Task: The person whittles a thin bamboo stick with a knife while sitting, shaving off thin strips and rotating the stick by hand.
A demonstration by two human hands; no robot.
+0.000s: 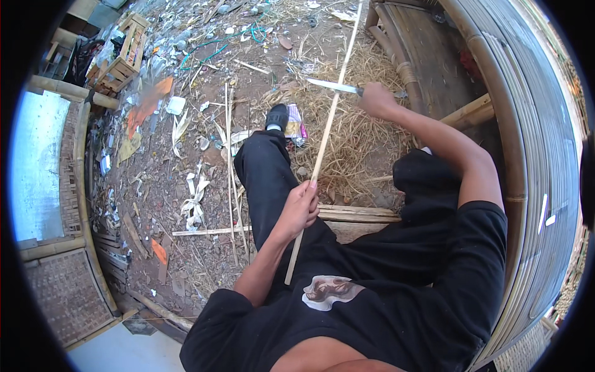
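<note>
From head height I looked steeply down through one wide fisheye, close over chest [378,319] and hands [299,209], ground [155,186] beyond.

Knife [325,83] across strip [326,133], straw [350,149] on ground [149,204] below — crate [130,46] ahead left, bamboo structure [538,136] right

Daylight falls on littered dirt ground [152,201] between a woven panel [56,291] and bamboo slats [538,167]

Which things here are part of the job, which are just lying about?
In the job:
- strip, held in the left hand
- knife, held in the right hand, blade crossing the strip

Lying about:
- crate
- orange scrap
- white container
</note>
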